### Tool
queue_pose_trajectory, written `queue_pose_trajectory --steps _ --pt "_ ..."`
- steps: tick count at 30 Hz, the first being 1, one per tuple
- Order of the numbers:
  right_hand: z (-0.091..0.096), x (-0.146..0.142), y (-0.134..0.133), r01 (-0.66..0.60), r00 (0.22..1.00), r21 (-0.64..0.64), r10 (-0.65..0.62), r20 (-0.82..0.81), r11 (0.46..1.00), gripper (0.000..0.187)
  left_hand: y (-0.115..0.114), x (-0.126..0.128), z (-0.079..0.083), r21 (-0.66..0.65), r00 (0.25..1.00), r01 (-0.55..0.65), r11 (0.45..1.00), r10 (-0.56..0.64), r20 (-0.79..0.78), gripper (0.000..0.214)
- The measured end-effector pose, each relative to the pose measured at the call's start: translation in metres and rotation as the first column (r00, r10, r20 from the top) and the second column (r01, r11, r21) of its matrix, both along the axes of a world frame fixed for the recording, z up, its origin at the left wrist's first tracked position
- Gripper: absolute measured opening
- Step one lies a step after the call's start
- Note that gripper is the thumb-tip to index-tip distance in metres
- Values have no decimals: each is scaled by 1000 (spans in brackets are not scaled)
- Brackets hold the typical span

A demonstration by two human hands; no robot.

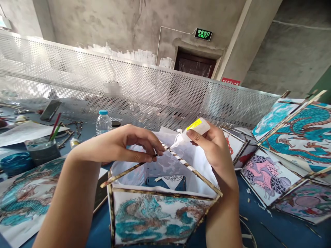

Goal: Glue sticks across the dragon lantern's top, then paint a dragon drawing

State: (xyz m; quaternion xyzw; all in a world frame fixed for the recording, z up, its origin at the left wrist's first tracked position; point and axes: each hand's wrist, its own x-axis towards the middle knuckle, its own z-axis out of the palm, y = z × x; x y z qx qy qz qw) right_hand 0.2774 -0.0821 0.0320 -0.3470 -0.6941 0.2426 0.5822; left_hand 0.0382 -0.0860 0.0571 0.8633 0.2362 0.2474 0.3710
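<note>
In front of me stands a paper lantern (160, 217) with a frame of dark-mottled thin sticks and a dragon painted in teal and brown on its near side. Two sticks slant across its open top and meet near the middle. My left hand (139, 143) pinches the end of the left stick (126, 170) close to that meeting point. My right hand (209, 137) is closed around a small white glue bottle (195, 130) with a yellow label, tilted nozzle-down. The nozzle tip is at the striped right stick (186, 163), beside my left fingertips; whether glue is flowing cannot be seen.
A dragon painting (28, 203) lies at left, near a jar of murky water (42, 150) holding brushes. Behind stand a capped water bottle (103, 122) and a perforated metal screen (144, 86). More painted lanterns (292, 134) crowd the right side.
</note>
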Motion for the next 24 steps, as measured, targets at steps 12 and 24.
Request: queue_pose_trajectory --steps 12,24 --pt "1 -2 -7 60 996 38 -58 -72 997 22 3 -2 -1 11 999 47 999 -47 -11 23" --pt "14 -6 -57 54 991 220 -25 -131 974 15 5 -9 -5 -2 989 144 990 -144 27 26"
